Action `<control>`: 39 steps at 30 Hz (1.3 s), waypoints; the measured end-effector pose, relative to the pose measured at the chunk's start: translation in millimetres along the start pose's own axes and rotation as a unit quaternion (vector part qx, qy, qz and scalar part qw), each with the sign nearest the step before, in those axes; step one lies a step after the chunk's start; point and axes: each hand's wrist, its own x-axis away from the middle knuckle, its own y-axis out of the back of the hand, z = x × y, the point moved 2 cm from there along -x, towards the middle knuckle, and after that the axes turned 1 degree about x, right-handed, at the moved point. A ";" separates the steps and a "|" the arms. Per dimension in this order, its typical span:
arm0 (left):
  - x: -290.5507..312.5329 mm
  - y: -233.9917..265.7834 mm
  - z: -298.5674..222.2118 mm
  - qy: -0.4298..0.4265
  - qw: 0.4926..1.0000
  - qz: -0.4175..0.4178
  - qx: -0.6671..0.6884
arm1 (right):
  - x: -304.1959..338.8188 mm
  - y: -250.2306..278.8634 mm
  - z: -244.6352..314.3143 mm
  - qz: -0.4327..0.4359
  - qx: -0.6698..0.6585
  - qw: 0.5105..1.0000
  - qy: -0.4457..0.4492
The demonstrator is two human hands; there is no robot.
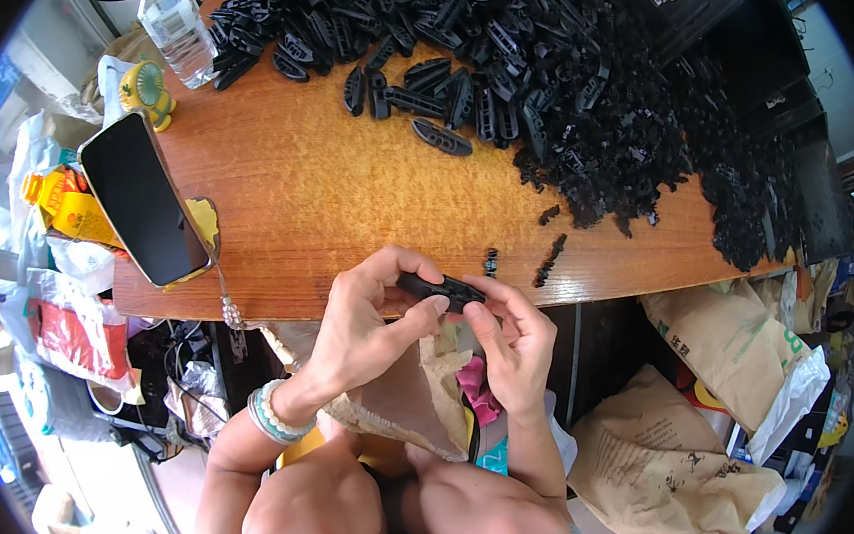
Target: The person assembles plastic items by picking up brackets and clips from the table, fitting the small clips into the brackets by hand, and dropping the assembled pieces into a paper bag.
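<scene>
Between my two hands, just above the table's near edge, is a black elongated plastic part (442,290). My left hand (375,313) grips its left end, the thumb pressed along the near side. On its right end, my right hand (510,336) holds it between thumb and fingers. The part resembles the long black plastic pieces (442,137) lying on the table beyond. Several small black pieces (550,260) lie near the table edge, just right of my hands. An open brown paper bag (407,396) sits below my hands, over my lap.
A heap of small black parts (607,151) covers the right of the wooden table (274,175). At left are a phone (143,200), a small yellow fan (147,94) and a clear bottle (177,26). Brown paper sacks (667,467) stand at lower right.
</scene>
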 end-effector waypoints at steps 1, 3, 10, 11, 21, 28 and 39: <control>0.3 0.6 1.5 0.001 1.000 0.005 -0.004 | 1.0 -0.3 0.9 0.000 0.024 1.000 0.019; -0.5 2.4 1.6 0.003 1.000 0.010 -0.010 | 3.0 -3.6 -2.7 -0.021 0.031 0.998 0.042; -66.8 32.7 -7.7 -0.152 0.914 -0.002 -0.376 | 4.3 5.0 3.5 0.242 0.002 0.968 -0.068; -86.8 34.9 -4.4 -0.219 0.890 -0.019 -0.400 | 6.0 -0.5 -0.7 0.243 0.007 0.970 -0.019; -131.4 22.7 11.6 -0.330 0.736 -0.054 -0.589 | -88.7 66.3 -20.2 -0.154 0.483 0.824 0.255; -75.8 19.1 7.5 -0.087 0.976 0.027 -0.200 | -82.7 60.6 -23.8 -0.168 0.327 0.891 0.265; -31.3 9.8 -1.5 0.022 0.997 0.065 -0.023 | -37.8 5.0 32.5 0.021 0.152 0.928 0.341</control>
